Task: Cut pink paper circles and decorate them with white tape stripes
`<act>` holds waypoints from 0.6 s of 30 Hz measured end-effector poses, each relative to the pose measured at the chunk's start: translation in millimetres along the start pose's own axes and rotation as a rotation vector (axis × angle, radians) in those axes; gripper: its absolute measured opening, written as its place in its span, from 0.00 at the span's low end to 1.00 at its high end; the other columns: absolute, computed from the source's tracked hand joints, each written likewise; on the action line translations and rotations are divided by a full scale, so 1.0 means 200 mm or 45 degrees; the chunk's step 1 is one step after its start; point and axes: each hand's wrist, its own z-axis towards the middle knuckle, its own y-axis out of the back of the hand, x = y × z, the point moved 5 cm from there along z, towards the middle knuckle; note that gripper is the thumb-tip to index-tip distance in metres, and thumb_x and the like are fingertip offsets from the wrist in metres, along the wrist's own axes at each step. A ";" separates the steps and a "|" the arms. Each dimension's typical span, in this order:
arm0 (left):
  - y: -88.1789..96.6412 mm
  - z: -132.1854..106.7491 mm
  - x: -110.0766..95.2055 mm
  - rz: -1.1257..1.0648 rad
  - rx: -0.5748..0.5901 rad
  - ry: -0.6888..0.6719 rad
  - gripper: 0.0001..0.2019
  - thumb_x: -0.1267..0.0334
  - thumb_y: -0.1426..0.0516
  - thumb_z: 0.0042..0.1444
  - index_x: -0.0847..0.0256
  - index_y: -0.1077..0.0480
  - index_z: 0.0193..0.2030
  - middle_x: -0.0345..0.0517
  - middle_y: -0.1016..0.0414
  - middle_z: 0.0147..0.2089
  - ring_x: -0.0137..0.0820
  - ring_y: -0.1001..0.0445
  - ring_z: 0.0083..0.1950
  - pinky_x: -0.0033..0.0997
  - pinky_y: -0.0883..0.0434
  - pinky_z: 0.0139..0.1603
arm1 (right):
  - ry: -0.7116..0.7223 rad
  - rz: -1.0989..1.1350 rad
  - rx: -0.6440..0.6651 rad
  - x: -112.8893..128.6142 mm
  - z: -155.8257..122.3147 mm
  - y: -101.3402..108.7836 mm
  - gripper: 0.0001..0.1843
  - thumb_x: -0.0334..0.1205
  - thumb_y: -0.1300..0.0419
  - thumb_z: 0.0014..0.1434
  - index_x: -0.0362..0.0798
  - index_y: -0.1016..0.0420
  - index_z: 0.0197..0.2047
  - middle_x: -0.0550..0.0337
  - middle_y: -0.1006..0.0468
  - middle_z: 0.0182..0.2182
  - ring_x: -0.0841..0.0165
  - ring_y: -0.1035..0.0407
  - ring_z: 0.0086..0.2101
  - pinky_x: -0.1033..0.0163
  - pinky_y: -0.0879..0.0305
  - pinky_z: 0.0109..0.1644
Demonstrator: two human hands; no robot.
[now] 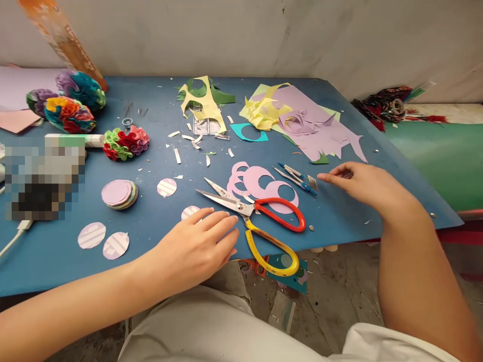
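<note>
My left hand (199,246) rests palm down at the table's near edge, its fingers stretched out and partly over a striped lilac paper disc (189,212). Just right of those fingers lie scissors (241,207) with one red and one yellow handle, blades parted, the yellow handle jutting past the edge. My right hand (366,186) hovers over the right side, fingers loosely curved and apart, nothing visible in them. Close to its thumb is a blue-and-metal drawing compass (298,178). Lilac paper scraps with round holes (260,183) lie under and behind the scissors.
On the left are a stack of paper discs (118,194), loose discs (91,235), ruffled colourful balls (70,108) and a blurred-out device with a cable (45,176). Yellow and lilac offcuts (305,118) lie at the back. A green surface (441,161) adjoins on the right.
</note>
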 end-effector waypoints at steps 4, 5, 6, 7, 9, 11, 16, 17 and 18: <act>-0.03 0.00 0.02 -0.009 -0.006 -0.007 0.09 0.67 0.49 0.64 0.63 0.27 0.40 0.48 0.21 0.48 0.34 0.23 0.49 0.37 0.27 0.52 | 0.137 0.065 0.129 -0.05 0.04 -0.06 0.25 0.64 0.36 0.47 0.50 0.30 0.29 0.52 0.22 0.29 0.65 0.31 0.29 0.61 0.39 0.31; -0.04 0.00 0.03 -0.019 -0.014 0.001 0.09 0.67 0.49 0.64 0.63 0.27 0.40 0.48 0.21 0.48 0.34 0.23 0.49 0.37 0.27 0.52 | 0.138 0.076 0.125 -0.06 0.05 -0.07 0.24 0.63 0.35 0.47 0.49 0.30 0.28 0.52 0.22 0.29 0.65 0.31 0.28 0.61 0.39 0.31; -0.04 -0.01 0.04 -0.033 -0.025 0.007 0.09 0.67 0.49 0.64 0.63 0.27 0.40 0.47 0.21 0.48 0.34 0.23 0.49 0.37 0.27 0.52 | 0.144 0.086 0.123 -0.07 0.06 -0.08 0.22 0.61 0.35 0.48 0.49 0.29 0.28 0.53 0.22 0.28 0.66 0.31 0.28 0.61 0.38 0.31; -0.04 -0.01 0.04 -0.049 -0.031 0.011 0.09 0.67 0.48 0.64 0.63 0.27 0.40 0.47 0.20 0.48 0.34 0.23 0.49 0.37 0.26 0.52 | 0.159 0.099 0.127 -0.07 0.07 -0.08 0.21 0.59 0.35 0.49 0.49 0.28 0.28 0.53 0.22 0.27 0.66 0.31 0.28 0.61 0.38 0.31; -0.05 -0.02 0.04 -0.075 -0.033 0.015 0.09 0.67 0.48 0.64 0.63 0.27 0.40 0.46 0.20 0.48 0.33 0.23 0.48 0.37 0.26 0.52 | 0.199 0.128 0.150 -0.06 0.08 -0.07 0.17 0.54 0.34 0.50 0.48 0.26 0.29 0.55 0.22 0.26 0.68 0.31 0.27 0.62 0.36 0.33; -0.06 -0.03 0.04 -0.087 -0.025 0.011 0.09 0.67 0.48 0.64 0.62 0.27 0.39 0.46 0.20 0.48 0.34 0.23 0.48 0.38 0.27 0.52 | 0.231 0.151 0.173 -0.06 0.08 -0.06 0.14 0.50 0.33 0.51 0.47 0.25 0.29 0.56 0.22 0.26 0.69 0.31 0.27 0.63 0.35 0.33; -0.07 -0.03 0.04 -0.097 -0.032 -0.008 0.09 0.68 0.48 0.64 0.63 0.26 0.38 0.47 0.21 0.48 0.33 0.23 0.48 0.37 0.27 0.52 | 0.231 0.179 0.173 -0.05 0.07 -0.05 0.09 0.42 0.37 0.54 0.46 0.27 0.28 0.55 0.21 0.27 0.69 0.30 0.28 0.62 0.35 0.34; -0.07 -0.03 0.04 -0.092 -0.037 -0.005 0.09 0.68 0.48 0.63 0.63 0.26 0.38 0.47 0.21 0.48 0.33 0.23 0.48 0.37 0.27 0.52 | 0.223 0.177 0.168 -0.05 0.07 -0.04 0.08 0.42 0.37 0.54 0.46 0.28 0.28 0.55 0.21 0.26 0.69 0.30 0.27 0.62 0.35 0.33; -0.07 -0.02 0.04 -0.084 -0.038 0.008 0.09 0.68 0.48 0.63 0.63 0.26 0.38 0.47 0.21 0.48 0.33 0.23 0.49 0.36 0.27 0.52 | 0.218 0.184 0.154 -0.04 0.07 -0.04 0.08 0.41 0.37 0.54 0.46 0.28 0.27 0.56 0.21 0.26 0.69 0.29 0.27 0.61 0.35 0.33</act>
